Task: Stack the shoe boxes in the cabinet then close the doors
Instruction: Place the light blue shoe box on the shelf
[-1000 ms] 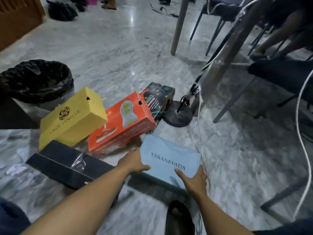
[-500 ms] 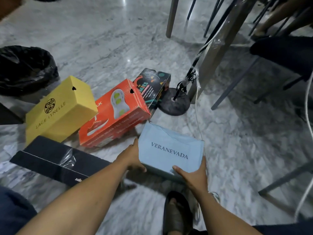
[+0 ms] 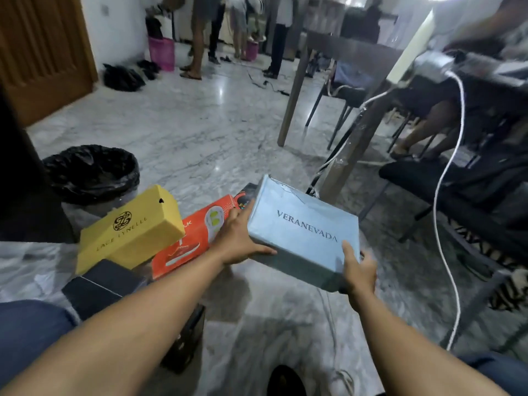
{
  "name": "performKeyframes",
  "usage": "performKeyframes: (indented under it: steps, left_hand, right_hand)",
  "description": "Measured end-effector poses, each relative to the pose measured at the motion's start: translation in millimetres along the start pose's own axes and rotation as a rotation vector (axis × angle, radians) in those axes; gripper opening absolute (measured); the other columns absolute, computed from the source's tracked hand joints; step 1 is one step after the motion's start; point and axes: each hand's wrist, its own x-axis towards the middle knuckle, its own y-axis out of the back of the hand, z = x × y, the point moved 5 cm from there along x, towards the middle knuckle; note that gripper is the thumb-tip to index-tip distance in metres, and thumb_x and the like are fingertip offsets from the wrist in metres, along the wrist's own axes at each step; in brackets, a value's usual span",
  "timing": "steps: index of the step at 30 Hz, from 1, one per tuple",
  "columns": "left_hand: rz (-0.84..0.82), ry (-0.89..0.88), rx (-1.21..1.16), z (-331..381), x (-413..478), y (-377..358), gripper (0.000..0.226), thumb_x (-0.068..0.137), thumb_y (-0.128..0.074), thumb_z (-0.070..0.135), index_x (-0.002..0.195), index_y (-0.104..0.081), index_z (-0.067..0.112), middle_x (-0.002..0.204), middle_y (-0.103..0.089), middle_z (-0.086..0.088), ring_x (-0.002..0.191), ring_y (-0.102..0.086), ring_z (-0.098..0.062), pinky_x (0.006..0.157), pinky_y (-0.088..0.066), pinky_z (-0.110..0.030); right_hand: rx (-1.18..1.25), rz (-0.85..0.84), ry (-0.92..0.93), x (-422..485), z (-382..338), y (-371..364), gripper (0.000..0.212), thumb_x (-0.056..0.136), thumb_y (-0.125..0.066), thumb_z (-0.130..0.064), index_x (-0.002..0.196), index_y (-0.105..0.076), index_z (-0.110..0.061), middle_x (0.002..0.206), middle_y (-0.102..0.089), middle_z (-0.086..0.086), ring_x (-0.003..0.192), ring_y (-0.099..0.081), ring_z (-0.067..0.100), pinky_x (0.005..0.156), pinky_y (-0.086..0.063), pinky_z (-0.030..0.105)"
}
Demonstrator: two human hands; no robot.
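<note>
A light blue shoe box [image 3: 297, 224] printed VERANEVADA is lifted off the floor, tilted, between both hands. My left hand [image 3: 238, 241] grips its left side with the thumb under the near edge. My right hand [image 3: 357, 270] grips its near right corner, thumb on the lid. On the floor to the left lie a yellow box [image 3: 128, 232], an orange-red box [image 3: 188, 238], a black box [image 3: 100, 284] and a dark patterned box [image 3: 243, 198] mostly hidden behind the blue one. No cabinet is in view.
A black-lined bin [image 3: 91, 172] stands at the left. A table leg [image 3: 351, 155] and a white cable [image 3: 451, 195] are at the right, with chairs [image 3: 485, 195] and a seated person's legs. Several people stand at the far wall. A dark panel [image 3: 17, 181] fills the left edge.
The blue box has come up off the floor in both hands, and my view has tilted upward, showing the far room.
</note>
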Motion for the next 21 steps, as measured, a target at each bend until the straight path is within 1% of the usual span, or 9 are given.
performKeyframes:
  steps: [2, 5, 7, 9, 12, 13, 15, 18, 21]
  left_hand:
    - [0.086, -0.003, -0.017, 12.2, -1.5, 43.8, 0.137, 0.041, -0.095, 0.053, 0.155, -0.02, 0.039, 0.125, -0.038, 0.0, 0.121, -0.047, -0.021, 0.102, -0.044, -0.033]
    - [0.207, -0.033, -0.008, 30.5, -15.6, 115.9, 0.131, 0.046, -0.096, 0.05, 0.154, -0.023, 0.041, 0.121, -0.041, -0.006, 0.11, -0.046, -0.02, 0.096, -0.042, -0.029]
    - [0.308, -0.036, 0.0, 40.1, -33.3, 165.8, 0.124, 0.053, -0.096, 0.041, 0.154, -0.025, 0.035, 0.117, -0.04, -0.006, 0.103, -0.041, -0.017, 0.091, -0.038, -0.026]
    - [0.405, -0.029, 0.015, 43.7, -55.8, 211.7, 0.123, 0.052, -0.096, 0.039, 0.154, -0.029, 0.028, 0.116, -0.04, -0.006, 0.105, -0.041, -0.016, 0.093, -0.038, -0.025]
    - [0.533, -0.002, 0.032, 41.5, -97.5, 272.4, 0.135, 0.032, -0.093, 0.065, 0.15, -0.038, 0.027, 0.12, -0.05, -0.008, 0.111, -0.052, -0.02, 0.102, -0.046, -0.034]
    - [0.567, 0.004, 0.038, 37.5, -110.4, 291.1, 0.135, 0.027, -0.09, 0.071, 0.146, -0.042, 0.029, 0.123, -0.054, -0.007, 0.114, -0.056, -0.02, 0.103, -0.047, -0.037]
    - [0.632, 0.024, 0.069, 30.0, -137.7, 327.1, 0.129, 0.026, -0.088, 0.076, 0.14, -0.047, 0.032, 0.122, -0.061, -0.002, 0.113, -0.06, -0.017, 0.101, -0.051, -0.039]
    - [0.751, 0.076, 0.131, 31.8, -189.8, 373.6, 0.125, 0.025, -0.088, 0.077, 0.136, -0.046, 0.038, 0.12, -0.061, 0.002, 0.11, -0.061, -0.014, 0.098, -0.053, -0.041]
    - [0.883, 0.119, 0.157, 36.7, -241.5, 407.7, 0.121, 0.024, -0.087, 0.078, 0.133, -0.048, 0.041, 0.119, -0.061, 0.003, 0.108, -0.061, -0.014, 0.095, -0.055, -0.042]
  right_hand:
    - [0.038, -0.115, 0.131, -13.3, -47.5, -11.4, 0.045, 0.069, -0.068, -0.066, 0.096, -0.057, -0.032, 0.097, -0.065, -0.012, 0.093, -0.065, 0.023, 0.085, -0.057, 0.059]
    - [0.068, -0.286, 0.287, -42.9, -108.3, -31.3, 0.058, 0.059, -0.082, -0.064, 0.107, -0.065, -0.036, 0.104, -0.071, -0.014, 0.095, -0.069, 0.015, 0.083, -0.06, 0.052]
    - [0.071, -0.401, 0.392, -66.5, -145.1, -46.5, 0.072, 0.053, -0.092, -0.052, 0.117, -0.064, -0.034, 0.106, -0.072, -0.014, 0.098, -0.07, 0.012, 0.081, -0.062, 0.043]
    - [0.061, -0.497, 0.505, -93.3, -180.0, -61.7, 0.083, 0.049, -0.098, -0.038, 0.123, -0.06, -0.032, 0.107, -0.071, -0.014, 0.097, -0.069, 0.006, 0.08, -0.06, 0.031]
    - [0.054, -0.62, 0.629, -135.3, -224.0, -89.8, 0.083, 0.054, -0.098, -0.016, 0.124, -0.055, -0.026, 0.107, -0.069, -0.011, 0.087, -0.066, -0.006, 0.072, -0.055, 0.013]
    - [0.062, -0.649, 0.662, -148.3, -236.8, -100.6, 0.083, 0.055, -0.097, -0.013, 0.126, -0.054, -0.024, 0.109, -0.069, -0.008, 0.086, -0.066, -0.006, 0.07, -0.054, 0.011]
    - [0.068, -0.699, 0.714, -174.7, -258.6, -121.7, 0.088, 0.053, -0.098, -0.021, 0.129, -0.054, -0.024, 0.112, -0.069, -0.004, 0.094, -0.065, 0.002, 0.074, -0.057, 0.016]
    - [0.086, -0.801, 0.778, -214.9, -284.3, -154.8, 0.103, 0.044, -0.098, -0.04, 0.135, -0.051, -0.026, 0.114, -0.066, -0.005, 0.103, -0.064, 0.014, 0.088, -0.059, 0.036]
    - [0.136, -0.909, 0.812, -260.3, -306.4, -184.4, 0.105, 0.045, -0.1, -0.038, 0.137, -0.05, -0.021, 0.118, -0.063, -0.002, 0.107, -0.062, 0.018, 0.09, -0.058, 0.039]
